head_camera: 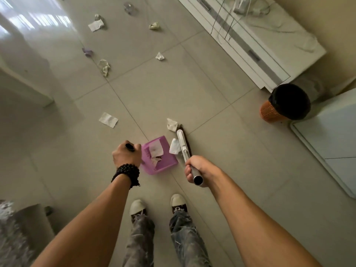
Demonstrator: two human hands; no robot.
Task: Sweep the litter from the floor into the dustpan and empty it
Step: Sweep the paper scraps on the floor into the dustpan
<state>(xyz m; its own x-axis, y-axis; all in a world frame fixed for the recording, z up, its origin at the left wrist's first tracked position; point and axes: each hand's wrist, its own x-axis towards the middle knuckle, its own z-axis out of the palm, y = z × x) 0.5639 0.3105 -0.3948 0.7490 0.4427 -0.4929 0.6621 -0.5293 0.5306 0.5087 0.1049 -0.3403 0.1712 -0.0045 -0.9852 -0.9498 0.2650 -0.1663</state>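
Note:
A purple dustpan (165, 165) rests on the tiled floor just ahead of my feet, with crumpled white paper (157, 150) lying in it. My left hand (126, 156) is shut on the dustpan's black handle top. My right hand (195, 169) grips the silver pole of a broom (183, 144), whose white head stands right of the pan. A white wad (175, 147) lies between broom head and pan mouth, and another scrap (172, 124) sits at the broom's far tip.
More litter is scattered ahead: a flat paper (108, 119), crumpled pieces (104, 66) (159, 56) (96, 25) (154, 26) and a purple scrap (87, 51). An orange wastebasket with a black liner (285, 103) stands at right beside a white cabinet (256, 53). A white box (327, 139) lies further right.

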